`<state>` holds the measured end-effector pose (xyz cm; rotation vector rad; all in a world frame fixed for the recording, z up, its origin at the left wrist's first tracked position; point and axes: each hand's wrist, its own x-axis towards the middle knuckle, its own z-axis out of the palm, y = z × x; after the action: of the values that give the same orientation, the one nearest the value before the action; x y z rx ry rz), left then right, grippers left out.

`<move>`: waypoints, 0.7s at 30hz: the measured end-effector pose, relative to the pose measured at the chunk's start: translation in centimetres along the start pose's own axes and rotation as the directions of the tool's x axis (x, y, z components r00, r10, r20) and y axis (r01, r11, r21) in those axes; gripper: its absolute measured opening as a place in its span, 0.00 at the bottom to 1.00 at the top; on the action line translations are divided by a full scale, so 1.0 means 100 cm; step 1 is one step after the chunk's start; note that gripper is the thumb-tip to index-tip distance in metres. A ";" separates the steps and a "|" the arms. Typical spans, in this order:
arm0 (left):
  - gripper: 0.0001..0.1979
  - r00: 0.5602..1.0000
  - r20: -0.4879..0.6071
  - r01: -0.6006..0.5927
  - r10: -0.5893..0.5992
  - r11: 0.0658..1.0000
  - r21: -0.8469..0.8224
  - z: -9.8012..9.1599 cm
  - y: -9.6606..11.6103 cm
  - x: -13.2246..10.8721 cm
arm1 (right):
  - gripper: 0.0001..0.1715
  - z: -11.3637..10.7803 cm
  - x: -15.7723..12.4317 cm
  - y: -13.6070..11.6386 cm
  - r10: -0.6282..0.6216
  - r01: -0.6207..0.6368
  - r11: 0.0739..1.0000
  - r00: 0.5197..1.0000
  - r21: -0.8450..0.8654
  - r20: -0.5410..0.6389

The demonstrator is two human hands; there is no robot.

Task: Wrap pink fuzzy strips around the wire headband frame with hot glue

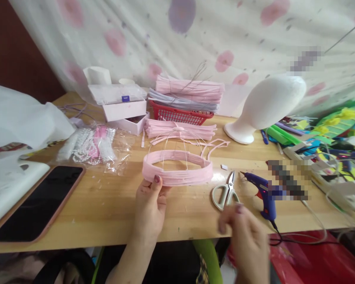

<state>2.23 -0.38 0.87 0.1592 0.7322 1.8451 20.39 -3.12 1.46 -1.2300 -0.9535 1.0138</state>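
Pinching pink band (183, 178), length crosswise, left fingers (156, 185) closed, right fingers (225, 219) curled, hold unclear

A pink, ribbed ring (180, 177) topped by arching thin wires (164, 153) is held nearly level, left of the scissors (228, 187).

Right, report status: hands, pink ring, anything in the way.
Left hand gripping pink ring at its near side. Right hand blurred, grip unclear. Ring roughly level. Scissors and glue gun right of ring, not blocking it.
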 end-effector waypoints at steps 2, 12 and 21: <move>0.16 1.000 -0.014 -0.009 0.009 1.000 -0.006 0.003 -0.002 -0.003 | 0.21 0.038 -0.005 0.004 0.009 -0.001 1.000 0.961 -0.030 0.276; 0.18 0.996 0.018 -0.093 0.091 0.985 0.144 -0.006 -0.014 -0.014 | 0.25 0.081 -0.008 0.015 0.029 -0.092 0.961 0.972 0.260 0.235; 0.18 0.977 -0.028 -0.208 0.211 0.974 0.089 -0.009 -0.002 0.000 | 0.14 0.039 0.000 -0.025 -0.427 0.428 0.904 0.904 0.013 -0.027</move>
<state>2.04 -0.65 0.04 0.2667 0.8481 2.0221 16.85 -2.15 4.33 -0.9548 -1.1320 0.6546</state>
